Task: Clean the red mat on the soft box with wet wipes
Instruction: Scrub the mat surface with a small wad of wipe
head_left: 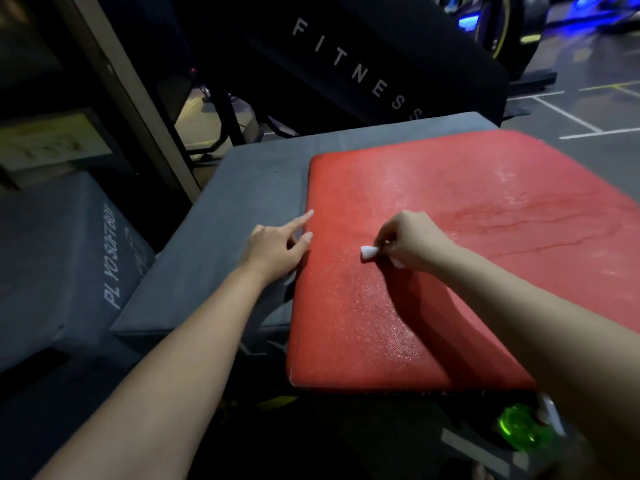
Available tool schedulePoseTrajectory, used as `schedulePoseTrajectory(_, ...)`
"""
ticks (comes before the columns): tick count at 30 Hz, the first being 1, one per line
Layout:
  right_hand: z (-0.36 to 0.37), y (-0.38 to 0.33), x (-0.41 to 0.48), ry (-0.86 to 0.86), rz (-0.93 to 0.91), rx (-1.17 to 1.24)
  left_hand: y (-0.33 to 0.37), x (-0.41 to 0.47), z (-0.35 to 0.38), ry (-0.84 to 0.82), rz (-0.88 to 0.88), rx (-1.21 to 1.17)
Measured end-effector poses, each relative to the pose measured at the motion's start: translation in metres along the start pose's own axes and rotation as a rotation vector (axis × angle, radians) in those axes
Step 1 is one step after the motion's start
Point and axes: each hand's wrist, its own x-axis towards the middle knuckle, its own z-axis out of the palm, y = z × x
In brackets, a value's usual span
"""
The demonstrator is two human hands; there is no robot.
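Note:
The red mat [450,258] lies on top of a grey soft box [242,188] and overhangs its near edge. Parts of the mat's surface glisten with moisture. My right hand [412,242] rests on the mat's left half and pinches a small bunched white wet wipe [370,251], whose tip pokes out to the left of the fingers. My left hand [277,245] sits at the mat's left edge, index finger stretched out and thumb against the rim, holding nothing.
A second grey soft box [69,258] with white lettering stands lower at the left. A black panel [363,71] marked FITNESS rises behind. A green transparent object [516,426] lies on the floor below the mat's near edge. Floor with white lines [571,116] at the far right.

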Motion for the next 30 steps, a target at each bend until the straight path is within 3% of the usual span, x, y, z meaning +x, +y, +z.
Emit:
schedulePoseTrajectory(6, -0.021, 0.006, 0.002, -0.268, -0.159, -0.003, -0.007, 0.061, 0.013, -0.015, 0.04, 0.074)
schedulePoseTrajectory(10, -0.003, 0.009, 0.017, -0.094, -0.19, 0.035, -0.022, 0.075, 0.048, -0.039, -0.12, -0.156)
schedulePoseTrajectory(13, 0.006, 0.014, 0.027, 0.056, -0.152, 0.096, -0.023, 0.076, 0.053, -0.094, -0.113, -0.145)
schedulePoseTrajectory(27, 0.028, 0.031, 0.055, 0.253, -0.224, 0.093, -0.028, 0.077, 0.055, -0.126, -0.116, -0.185)
schedulePoseTrajectory(30, 0.025, 0.028, 0.061, 0.222, -0.194, 0.042, -0.026, 0.075, 0.052, -0.115, -0.113, -0.201)
